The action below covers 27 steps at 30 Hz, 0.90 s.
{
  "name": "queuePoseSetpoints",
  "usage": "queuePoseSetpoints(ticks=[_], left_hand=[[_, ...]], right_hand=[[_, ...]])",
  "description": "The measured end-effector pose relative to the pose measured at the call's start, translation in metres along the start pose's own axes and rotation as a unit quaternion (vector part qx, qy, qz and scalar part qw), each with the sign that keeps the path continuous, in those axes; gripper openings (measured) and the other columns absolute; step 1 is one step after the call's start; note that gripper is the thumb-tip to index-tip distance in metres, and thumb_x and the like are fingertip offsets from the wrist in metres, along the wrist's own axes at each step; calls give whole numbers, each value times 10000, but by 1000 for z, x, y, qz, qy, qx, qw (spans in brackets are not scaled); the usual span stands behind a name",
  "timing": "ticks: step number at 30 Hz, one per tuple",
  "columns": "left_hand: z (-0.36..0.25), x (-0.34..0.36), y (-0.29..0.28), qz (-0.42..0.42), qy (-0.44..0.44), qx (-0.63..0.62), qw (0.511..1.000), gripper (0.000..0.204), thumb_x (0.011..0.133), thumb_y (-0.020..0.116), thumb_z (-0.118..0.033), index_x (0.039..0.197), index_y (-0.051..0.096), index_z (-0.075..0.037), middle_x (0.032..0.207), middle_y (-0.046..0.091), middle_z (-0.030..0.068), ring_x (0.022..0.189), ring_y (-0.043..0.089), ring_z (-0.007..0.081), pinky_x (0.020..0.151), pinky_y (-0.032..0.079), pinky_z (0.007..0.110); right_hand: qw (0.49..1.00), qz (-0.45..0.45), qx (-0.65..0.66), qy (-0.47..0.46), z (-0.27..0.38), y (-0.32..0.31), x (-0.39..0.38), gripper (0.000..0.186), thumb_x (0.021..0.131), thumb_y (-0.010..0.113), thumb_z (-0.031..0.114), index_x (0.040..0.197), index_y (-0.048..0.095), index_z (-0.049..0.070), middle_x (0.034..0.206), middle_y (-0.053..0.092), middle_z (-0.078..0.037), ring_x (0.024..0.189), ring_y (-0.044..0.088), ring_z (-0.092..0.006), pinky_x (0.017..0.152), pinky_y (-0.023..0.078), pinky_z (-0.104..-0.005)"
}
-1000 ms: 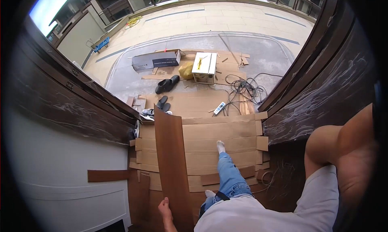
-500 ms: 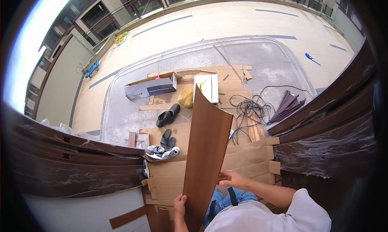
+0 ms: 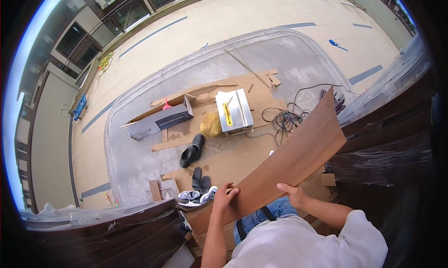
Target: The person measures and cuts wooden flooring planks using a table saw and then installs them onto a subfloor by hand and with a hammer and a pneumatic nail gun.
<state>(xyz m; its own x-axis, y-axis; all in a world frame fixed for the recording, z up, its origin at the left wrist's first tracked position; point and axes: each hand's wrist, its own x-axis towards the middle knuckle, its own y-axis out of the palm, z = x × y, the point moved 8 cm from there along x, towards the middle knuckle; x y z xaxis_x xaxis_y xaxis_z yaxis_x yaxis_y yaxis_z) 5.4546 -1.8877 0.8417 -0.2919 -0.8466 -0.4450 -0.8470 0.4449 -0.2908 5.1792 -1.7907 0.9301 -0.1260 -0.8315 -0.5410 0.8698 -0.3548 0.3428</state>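
Observation:
A long brown wood-grain plank [image 3: 290, 161] lies across in front of me, slanting from the lower left up to the right. My left hand [image 3: 224, 197] grips its far edge toward the lower end, thumb on the top face. Along the near edge, my right hand [image 3: 293, 194] holds the plank with its thumb on top and the other fingers hidden underneath. The plank's far right end is close to the plastic-wrapped dark door frame [image 3: 373, 149] and covers part of a black cable [image 3: 285, 121].
Flattened cardboard [image 3: 224, 160] covers the ground ahead, bearing a white and silver box-shaped unit [image 3: 241, 104] with a yellow tool [image 3: 227, 114] on top. A long open carton [image 3: 161, 122], black clogs [image 3: 192, 151], dark sandals [image 3: 200, 180] and sneakers [image 3: 210, 194] are to the left.
The plank has swung from nearly upright to slanting, its far end moving right. My left hand has moved up along it, and my right hand now grips its near edge. The view has turned.

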Motion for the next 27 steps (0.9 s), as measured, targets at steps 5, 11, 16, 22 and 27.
queuePoseSetpoints(ticks=[5,11,16,22,27], left_hand=[[25,16,-91,-393,16,173,903,754,825,812,-363,1387,508,37,1400,514,244,1327,451,401,1106,372,474],[121,41,-116,-403,-353,-444,718,955,851,768,-527,1432,391,131,1439,486,248,1391,424,322,1109,404,468],[55,192,-135,-135,14,-692,709,550,952,690,-373,1366,544,-41,1400,585,88,1299,530,257,1103,452,423],[96,276,-209,-201,33,-707,678,455,910,746,-198,1292,601,3,1282,669,122,1127,656,239,1011,541,380],[94,328,-248,-268,-3,-665,697,341,945,708,-195,1222,632,-11,1111,711,61,901,665,142,853,580,308]], right_hand=[[996,-28,70,-50,23,59,68,312,885,713,122,1177,638,41,1117,661,-54,1003,647,-171,840,563,-330],[993,-1,110,-38,40,138,193,365,895,720,138,1227,602,40,1142,659,-69,1037,668,-186,790,627,-366],[987,21,157,8,41,198,289,332,926,699,162,1220,605,40,1140,659,-60,962,683,-172,732,598,-311],[983,84,151,52,-1,245,406,368,941,714,216,1227,602,13,1121,664,-63,1005,671,-155,796,587,-314],[957,281,-76,-15,0,225,476,462,930,736,317,1234,630,-14,1107,712,-106,997,690,-201,894,545,-331]])
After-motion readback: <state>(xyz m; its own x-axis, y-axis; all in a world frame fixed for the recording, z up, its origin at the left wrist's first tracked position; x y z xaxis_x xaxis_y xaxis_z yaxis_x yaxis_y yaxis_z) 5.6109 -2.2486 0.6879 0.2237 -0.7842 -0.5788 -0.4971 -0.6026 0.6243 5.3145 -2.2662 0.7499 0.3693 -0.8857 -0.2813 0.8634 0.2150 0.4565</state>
